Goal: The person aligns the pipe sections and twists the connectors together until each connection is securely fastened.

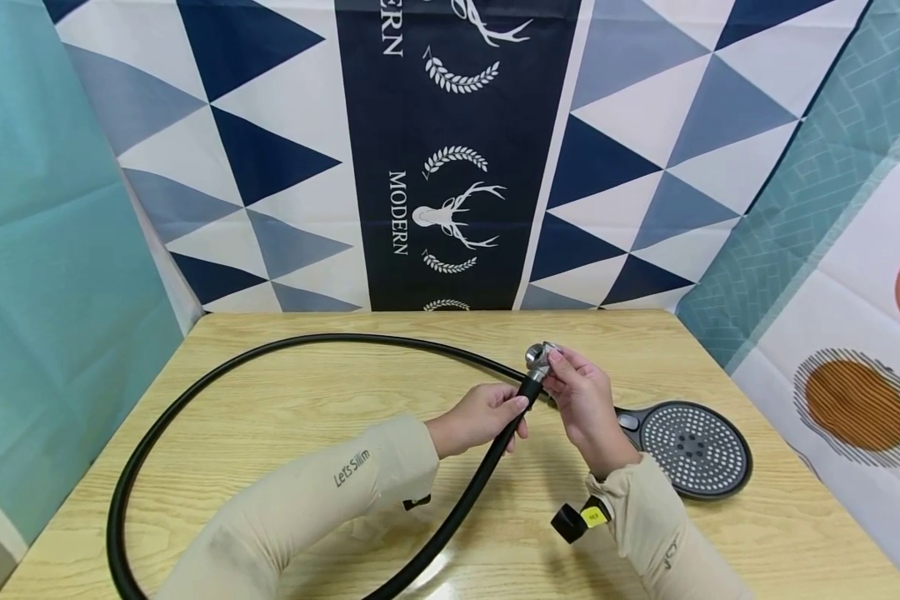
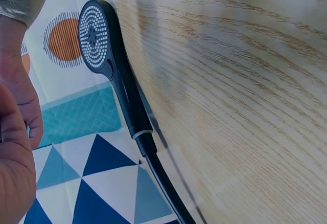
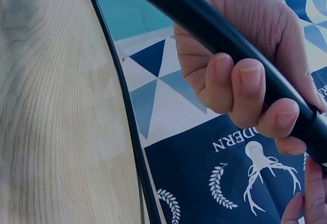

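My left hand [image 1: 480, 417] grips a black shower hose [image 1: 453, 517] just below its end, its fingers wrapped round the tube in the right wrist view. At that end sits a silver metal fitting [image 1: 537, 358] with a round opening turned toward the head camera. My right hand [image 1: 587, 404] pinches the fitting between thumb and fingers, covering part of it. Beyond the right hand, a black hand shower [image 1: 693, 450] lies on the table with its grey spray face up. Its handle [image 2: 134, 106] shows in the left wrist view, joined to the other end of the hose.
The hose makes a wide loop over the left side of the wooden table [image 1: 292, 400]. A patterned cloth [image 1: 450, 158] hangs behind the far edge, with a teal cloth [image 1: 67, 233] at the left. Wrist cameras [image 1: 570, 523] stick out beneath the sleeves.
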`<state>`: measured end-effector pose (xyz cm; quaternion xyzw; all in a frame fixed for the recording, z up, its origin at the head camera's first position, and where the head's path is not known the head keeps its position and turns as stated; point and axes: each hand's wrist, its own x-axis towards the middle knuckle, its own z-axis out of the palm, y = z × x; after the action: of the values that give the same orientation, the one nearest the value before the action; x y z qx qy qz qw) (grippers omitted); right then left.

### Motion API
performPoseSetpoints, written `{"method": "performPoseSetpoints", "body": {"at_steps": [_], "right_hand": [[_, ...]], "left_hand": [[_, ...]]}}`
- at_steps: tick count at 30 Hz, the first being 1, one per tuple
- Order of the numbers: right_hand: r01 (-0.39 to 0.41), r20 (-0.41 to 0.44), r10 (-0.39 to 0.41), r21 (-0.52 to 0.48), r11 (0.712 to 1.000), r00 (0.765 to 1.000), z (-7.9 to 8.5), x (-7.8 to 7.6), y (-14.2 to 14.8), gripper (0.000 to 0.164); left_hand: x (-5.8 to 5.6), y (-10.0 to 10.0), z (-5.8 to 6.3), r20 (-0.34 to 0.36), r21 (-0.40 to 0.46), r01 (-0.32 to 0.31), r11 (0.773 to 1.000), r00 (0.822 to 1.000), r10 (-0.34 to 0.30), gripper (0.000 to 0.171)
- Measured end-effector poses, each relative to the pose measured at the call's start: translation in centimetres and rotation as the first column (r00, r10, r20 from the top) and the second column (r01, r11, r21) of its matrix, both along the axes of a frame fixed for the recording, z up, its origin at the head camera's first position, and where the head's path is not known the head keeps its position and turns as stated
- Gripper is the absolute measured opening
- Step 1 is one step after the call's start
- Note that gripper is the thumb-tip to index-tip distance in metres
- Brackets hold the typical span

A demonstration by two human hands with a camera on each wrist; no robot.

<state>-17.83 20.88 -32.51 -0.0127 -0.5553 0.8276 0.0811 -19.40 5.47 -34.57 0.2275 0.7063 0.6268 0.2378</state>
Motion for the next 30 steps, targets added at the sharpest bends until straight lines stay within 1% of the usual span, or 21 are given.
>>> {"method": "performPoseSetpoints", "body": {"at_steps": [6,11,16,21,25,28,30], "right_hand": [[0.006,0.02,-0.006,0.0,1.0,1.0,-0.1,0.0,0.0,0.029],[0.022,0.028,-0.023,0.011,1.0,0.999,0.0,0.2,0.1,0.029],[0.025,0.014,-0.025,-0.002,1.0,1.0,0.0,0.2,0.2,0.026],[0.012,0.006,-0.012,-0.015,1.0,1.0,-0.2,0.1,0.0,0.027],[0.016,0.013,-0.016,-0.012,1.0,1.0,-0.2,-0.1,0.0,0.028],[0.024,0.011,-0.024,-0.01,1.0,1.0,-0.2,-0.1,0.0,0.028],[0.021,0.006,-0.021,-0.011,1.0,1.0,-0.2,-0.1,0.1,0.029]], "left_hand": [[0.1,0.1,-0.1,-0.021,-0.017,-0.022,1.0,1.0,0.022,0.021],[0.2,0.2,0.1,-0.038,-0.027,-0.028,0.999,0.999,0.027,0.02],[0.1,0.2,0.1,-0.034,-0.017,-0.016,1.0,0.999,0.015,0.018],[0.0,-0.1,0.1,-0.037,-0.027,0.005,1.0,0.999,-0.006,0.019],[-0.2,-0.4,0.3,-0.018,-0.025,0.042,0.999,0.999,-0.043,0.022],[-0.4,-0.6,0.4,0.024,0.015,0.11,0.994,0.994,-0.11,0.026],[-0.5,-0.8,0.4,0.058,0.051,0.163,0.985,0.984,-0.166,0.03]]}}
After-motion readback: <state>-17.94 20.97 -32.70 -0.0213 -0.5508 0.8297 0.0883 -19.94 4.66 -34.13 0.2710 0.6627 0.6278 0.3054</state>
